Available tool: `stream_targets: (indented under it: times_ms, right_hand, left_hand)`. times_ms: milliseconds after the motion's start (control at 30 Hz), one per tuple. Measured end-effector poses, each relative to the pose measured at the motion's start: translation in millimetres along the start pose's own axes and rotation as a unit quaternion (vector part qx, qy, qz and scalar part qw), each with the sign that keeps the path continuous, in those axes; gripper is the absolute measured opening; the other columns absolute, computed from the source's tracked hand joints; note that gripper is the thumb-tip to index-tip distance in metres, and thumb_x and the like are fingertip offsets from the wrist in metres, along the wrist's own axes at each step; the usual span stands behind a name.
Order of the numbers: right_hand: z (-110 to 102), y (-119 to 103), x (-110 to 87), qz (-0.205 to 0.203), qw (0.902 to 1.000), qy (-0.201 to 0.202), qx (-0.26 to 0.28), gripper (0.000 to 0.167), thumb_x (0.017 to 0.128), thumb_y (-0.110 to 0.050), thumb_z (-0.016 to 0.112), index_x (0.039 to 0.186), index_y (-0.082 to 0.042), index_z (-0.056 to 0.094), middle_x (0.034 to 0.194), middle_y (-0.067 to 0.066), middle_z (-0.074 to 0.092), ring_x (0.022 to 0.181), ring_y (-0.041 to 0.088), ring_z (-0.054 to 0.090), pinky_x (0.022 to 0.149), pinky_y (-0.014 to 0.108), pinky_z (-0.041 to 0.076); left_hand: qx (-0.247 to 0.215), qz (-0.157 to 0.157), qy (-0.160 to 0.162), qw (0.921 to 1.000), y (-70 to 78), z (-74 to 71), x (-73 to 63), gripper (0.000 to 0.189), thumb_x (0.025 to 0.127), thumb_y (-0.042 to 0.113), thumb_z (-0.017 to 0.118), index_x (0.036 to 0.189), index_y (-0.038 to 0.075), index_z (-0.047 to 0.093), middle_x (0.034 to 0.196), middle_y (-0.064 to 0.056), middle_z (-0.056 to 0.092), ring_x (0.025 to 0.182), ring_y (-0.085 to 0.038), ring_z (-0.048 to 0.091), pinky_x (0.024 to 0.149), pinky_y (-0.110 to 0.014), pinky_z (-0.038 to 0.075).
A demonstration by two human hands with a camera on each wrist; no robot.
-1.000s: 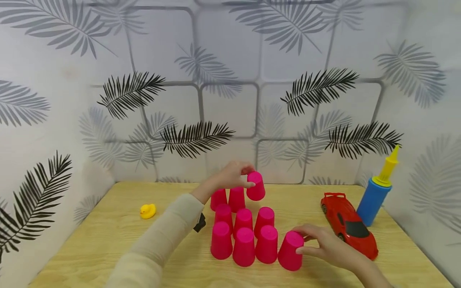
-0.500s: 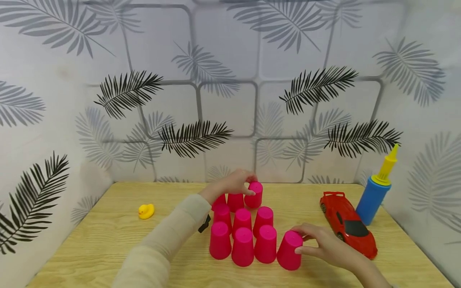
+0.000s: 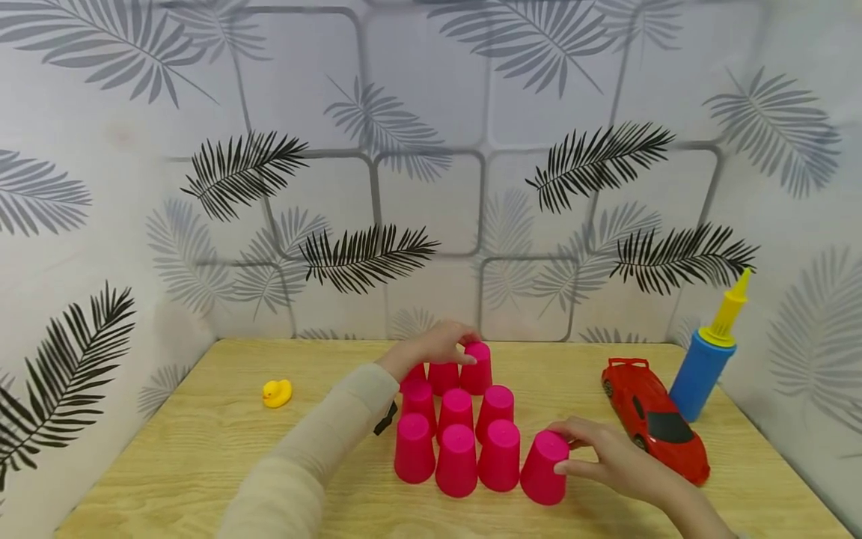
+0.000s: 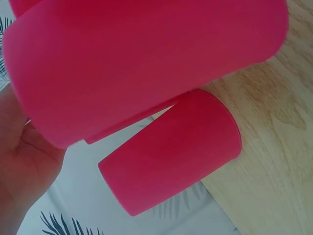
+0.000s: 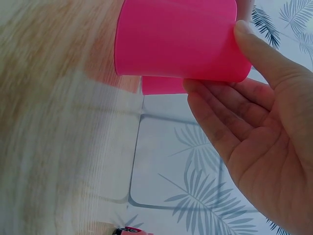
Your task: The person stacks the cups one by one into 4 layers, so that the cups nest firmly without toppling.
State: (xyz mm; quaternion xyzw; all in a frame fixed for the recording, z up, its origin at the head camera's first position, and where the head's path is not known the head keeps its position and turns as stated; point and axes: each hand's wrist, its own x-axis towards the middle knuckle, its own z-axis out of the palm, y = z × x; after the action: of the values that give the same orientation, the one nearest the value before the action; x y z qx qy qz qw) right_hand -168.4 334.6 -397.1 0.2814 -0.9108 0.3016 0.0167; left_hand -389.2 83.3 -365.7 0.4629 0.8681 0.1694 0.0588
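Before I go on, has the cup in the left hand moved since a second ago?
Yes: the cup in the left hand came down. In the head view its top, then above the far table edge, is now about level with it.

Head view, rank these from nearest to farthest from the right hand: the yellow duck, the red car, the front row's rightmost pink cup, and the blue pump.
From the right hand:
1. Pink cup: held between thumb and fingers.
2. Red car: just behind, to the right.
3. Blue pump: farther back, right of the car.
4. Yellow duck: far over on the left.
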Motion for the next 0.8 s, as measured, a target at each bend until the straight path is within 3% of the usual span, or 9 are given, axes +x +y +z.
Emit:
stream_targets:
  times_ms: [333,500,633,800]
  right_hand:
    - [1,1,0.9,-0.007,1.0000,0.004,0.004,0.045,0.090,-0.039,0.067,0.121,-0.006,0.063,0.105,0.000,0.070,0.096,0.002,0.066,0.081,0.031,0.061]
    - [6,0,2.0,0.017,0.9997,-0.012,0.016,0.045,0.090,-0.038,0.068,0.122,-0.007,0.062,0.105,-0.002,0.070,0.097,0.000,0.065,0.082,0.032,0.061]
    - [6,1,1.9,0.021,0.9995,-0.018,0.017,0.046,0.090,-0.040,0.067,0.123,-0.008,0.061,0.107,-0.003,0.070,0.098,0.000,0.064,0.083,0.032,0.061]
    - [-4,8,-0.8,0.034,0.9994,0.003,-0.001,0.047,0.089,-0.041,0.067,0.124,-0.010,0.061,0.109,-0.002,0.071,0.098,-0.002,0.063,0.083,0.029,0.060]
  left_hand:
    - [0.072,0.006,-0.004,0.9974,2.8,-1.1,2.0,0.038,0.092,0.023,0.068,0.125,0.005,0.065,0.121,-0.011,0.070,0.113,-0.024,0.066,0.105,-0.036,0.047]
    - [0.032,-0.022,0.001,0.9993,2.0,-4.3,-12.0,0.051,0.094,0.024,0.066,0.136,-0.001,0.054,0.137,-0.017,0.058,0.130,-0.030,0.053,0.114,-0.041,0.041]
    - [-0.020,-0.030,0.075,0.9965,2.3,-16.0,-36.2,0.057,0.094,0.024,0.065,0.142,-0.002,0.047,0.145,-0.018,0.051,0.137,-0.033,0.046,0.116,-0.045,0.040]
    - [-0.055,-0.015,0.180,0.9821,5.2,-28.7,-76.7,0.057,0.092,0.024,0.067,0.142,0.003,0.049,0.145,-0.015,0.053,0.137,-0.031,0.047,0.113,-0.047,0.042]
